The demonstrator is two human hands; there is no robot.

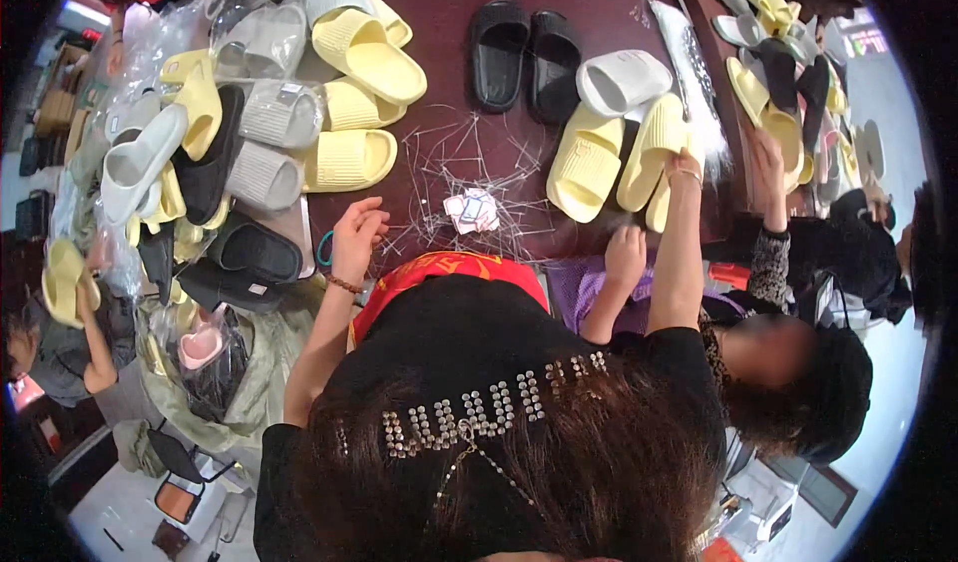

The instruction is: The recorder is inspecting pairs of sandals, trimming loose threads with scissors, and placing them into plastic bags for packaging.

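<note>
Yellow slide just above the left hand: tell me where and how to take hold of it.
Probably best pinch the yellow slide by its rounded right end, coming from the right with the left hand: that end juts out toward the middle of the table, while a gray slide crowds its left end.

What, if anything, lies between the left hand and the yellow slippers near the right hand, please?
Scattered thin strands and small labels lie on the table between the left hand and those yellow slippers.
</note>
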